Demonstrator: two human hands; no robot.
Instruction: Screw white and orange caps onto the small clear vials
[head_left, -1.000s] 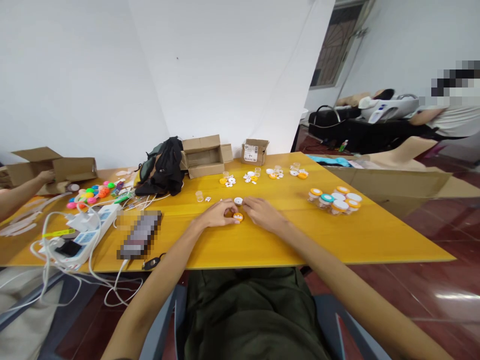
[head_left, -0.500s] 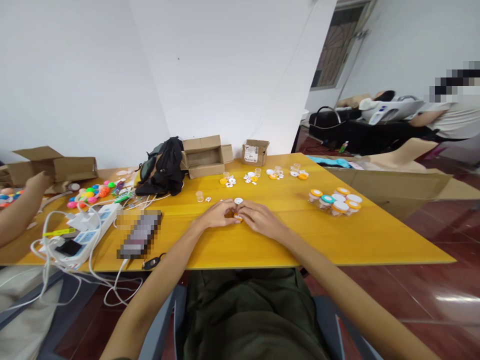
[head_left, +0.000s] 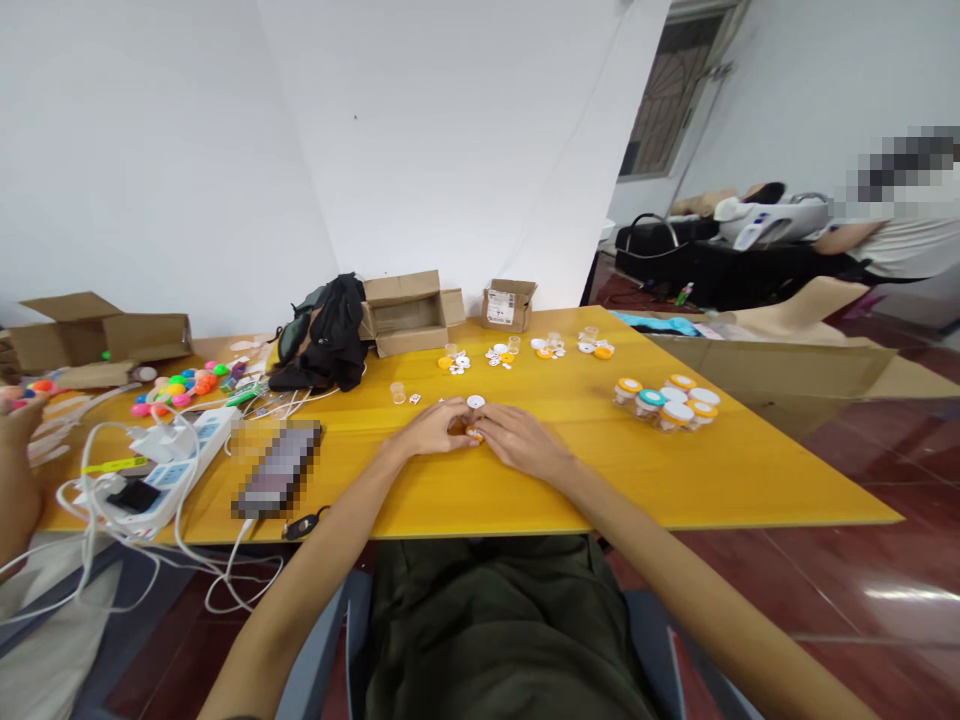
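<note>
Near the middle of the yellow table [head_left: 480,500], my left hand [head_left: 439,428] and my right hand [head_left: 517,438] meet with fingers closed round a small orange and white piece [head_left: 474,433]. Its details are too small to make out. Just beyond the fingertips lies a white disc [head_left: 475,401]. To the left of it stand a clear cup [head_left: 397,393] and a small white part [head_left: 415,398]. Farther back, several groups of clear cups, white parts and orange rings [head_left: 445,363] are laid out in a row.
Several lidded jars [head_left: 676,414] stand at the right. At the left are a phone [head_left: 279,468], a power strip [head_left: 180,470] with cables, coloured balls [head_left: 196,382] and another person's arm [head_left: 16,480]. A black bag [head_left: 326,335] and cardboard boxes [head_left: 409,315] line the back.
The other person's arm at the left has drawn back toward the near left edge. My hands stay together round the small piece, nearly unmoved.
</note>
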